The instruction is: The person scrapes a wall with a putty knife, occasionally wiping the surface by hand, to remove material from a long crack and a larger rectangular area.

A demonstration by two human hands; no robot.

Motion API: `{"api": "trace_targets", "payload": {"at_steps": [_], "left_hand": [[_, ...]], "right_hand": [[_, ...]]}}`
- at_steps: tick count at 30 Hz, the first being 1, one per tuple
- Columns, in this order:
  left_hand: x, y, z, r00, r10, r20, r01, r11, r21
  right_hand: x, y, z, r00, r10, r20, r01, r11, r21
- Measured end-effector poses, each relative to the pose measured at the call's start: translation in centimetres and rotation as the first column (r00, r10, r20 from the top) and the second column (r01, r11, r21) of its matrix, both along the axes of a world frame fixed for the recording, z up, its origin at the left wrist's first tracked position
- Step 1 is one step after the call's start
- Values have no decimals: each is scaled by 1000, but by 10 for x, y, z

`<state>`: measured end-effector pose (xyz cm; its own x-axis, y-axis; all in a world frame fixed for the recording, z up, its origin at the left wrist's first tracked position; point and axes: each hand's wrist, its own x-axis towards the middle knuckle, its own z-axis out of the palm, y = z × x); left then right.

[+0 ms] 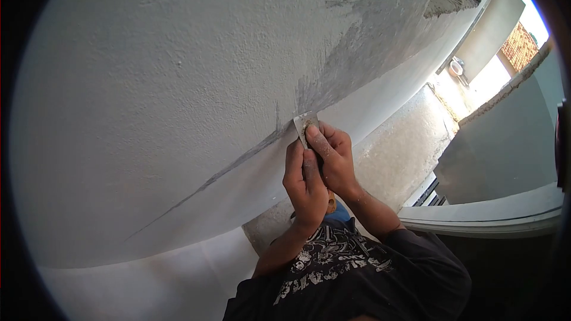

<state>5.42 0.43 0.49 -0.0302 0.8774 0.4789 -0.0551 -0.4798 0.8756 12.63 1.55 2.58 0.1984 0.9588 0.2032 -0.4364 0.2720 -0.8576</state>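
Note:
A small flat metal scraper (305, 120) is held up against the wall (178, 83), at the corner where grey smeared patches meet. My left hand (304, 183) is closed round its lower part, with the thumb pointing up. On the right, my right hand (335, 153) pinches the blade, its thumb on a dab of grey paste. White dust marks the fingers. A grey patch (369, 44) spreads up and right of the blade, and a thin dark grey streak (223, 169) runs down to the left. The scraper's lower end is hidden by my hands.
A rough-edged wall opening (455, 0) is at the upper right. The concrete floor (404, 148) lies to the right, with a whitish round object (456, 68) farther off. A curved white ledge (488, 214) is at the lower right, beneath a grey wall (505, 148).

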Motion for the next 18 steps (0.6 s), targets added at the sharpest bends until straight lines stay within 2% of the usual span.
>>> {"api": "trace_targets", "payload": {"at_steps": [3, 6, 7, 8, 10, 11, 14, 15, 18], "left_hand": [[-3, 3, 23, 1000, -31, 0, 31, 999, -13], [-2, -2, 10, 1000, -19, 11, 19, 999, -35], [-1, -3, 8, 999, 38, -20, -38, 999, 27], [-1, 2, 7, 1000, 27, -5, -27, 999, 48], [-1, 4, 20, 1000, 4, 21, -5, 999, 45], [-5, 4, 33, 1000, -29, -5, 29, 999, 30], [-4, 0, 30, 999, -27, 36, 27, 1000, -2], [-5, -4, 16, 1000, -6, -1, 6, 999, -36], [-7, -4, -1, 999, 53, -10, -53, 998, 35]], "right_hand": [[4, 4, 19, 999, 41, -10, -41, 999, 35], [2, -1, 5, 999, 2, 51, -4, 1000, 21], [-1, -2, 4, 999, -7, 34, 7, 1000, -10], [-1, 2, 7, 1000, -12, 19, 12, 1000, 8], [-3, 1, 25, 1000, -21, -16, 21, 1000, -3], [1, 4, 32, 1000, 5, 17, -6, 999, 51], [2, -1, 31, 999, 35, 30, -36, 998, 43], [1, -2, 12, 998, 18, 55, -20, 999, 31], [-8, -3, -8, 999, -17, 42, 18, 1000, -16]]}}
